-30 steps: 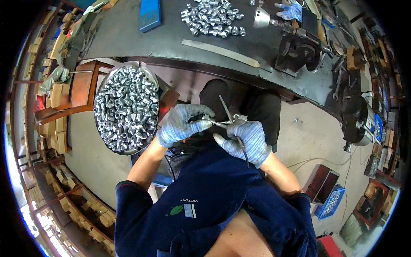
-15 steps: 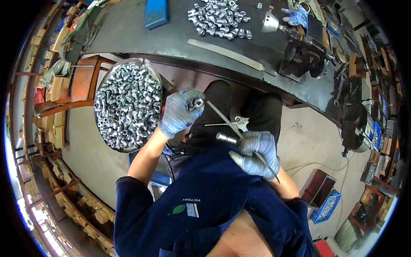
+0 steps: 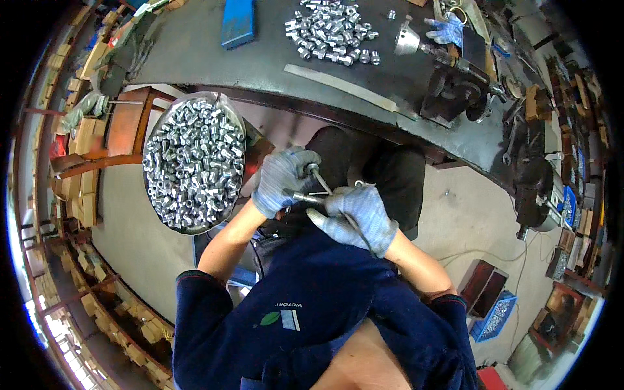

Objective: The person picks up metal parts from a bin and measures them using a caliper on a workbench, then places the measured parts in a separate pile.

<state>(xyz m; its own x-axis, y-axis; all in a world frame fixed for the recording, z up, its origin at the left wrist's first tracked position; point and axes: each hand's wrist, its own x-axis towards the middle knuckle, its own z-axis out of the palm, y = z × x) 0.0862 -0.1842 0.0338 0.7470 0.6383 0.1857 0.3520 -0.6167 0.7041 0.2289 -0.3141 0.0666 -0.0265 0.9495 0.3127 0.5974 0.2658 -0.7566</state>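
My left hand [image 3: 274,182], in a grey-blue knit glove, pinches a small silver metal fitting [image 3: 312,168] over my lap. A thin dark rod [image 3: 321,181] runs from my gloved right hand [image 3: 364,218] to the fitting; its tip meets the fitting's open end, and how deep it sits is hidden. The same right hand also holds a short shiny metal cylinder [image 3: 308,197], whose end reaches the left hand's lower fingers. Both hands are closed and close together. Part of a silver tool [image 3: 359,183] shows just above the right hand.
Left of my hands stands a rim-full container [image 3: 238,116] of metal fittings, beside a wooden chair [image 3: 127,127]. The dark workbench [image 3: 188,58] ahead bears a fitting pile [image 3: 328,32], a flat metal strip [image 3: 344,82], a blue box [image 3: 238,25] and a chuck machine [image 3: 448,84].
My right hand has moved left and up toward the left hand, bringing the rod's tip to the fitting. The cylinder came along with it. The left hand has shifted slightly right.
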